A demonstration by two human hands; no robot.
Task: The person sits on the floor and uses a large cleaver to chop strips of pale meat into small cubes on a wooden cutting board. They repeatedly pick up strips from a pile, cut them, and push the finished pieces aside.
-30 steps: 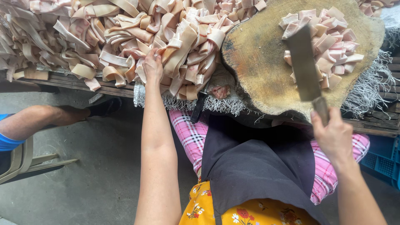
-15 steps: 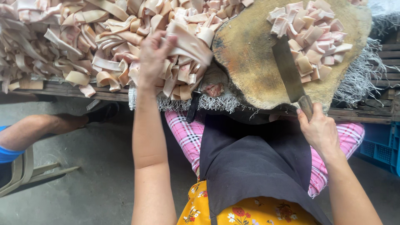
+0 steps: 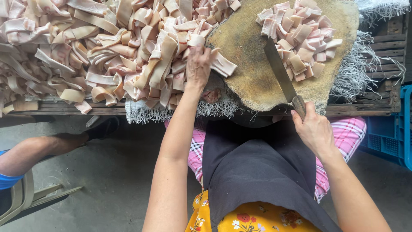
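Fingers (image 3: 201,58) of the left hand (image 3: 198,68) are curled over a few pale strips (image 3: 223,65) at the pile's edge, just left of centre frame, touching the board. The big heap of pork skin strips (image 3: 107,51) covers the bench (image 3: 64,107) across the upper left. The round wooden block (image 3: 249,81) sits upper right with cut squares (image 3: 300,43) piled on it. Right hand (image 3: 315,133) is closed around the cleaver (image 3: 281,75), blade resting flat. I'd say line the strips up parallel on bare wood and keep fingertips tucked back
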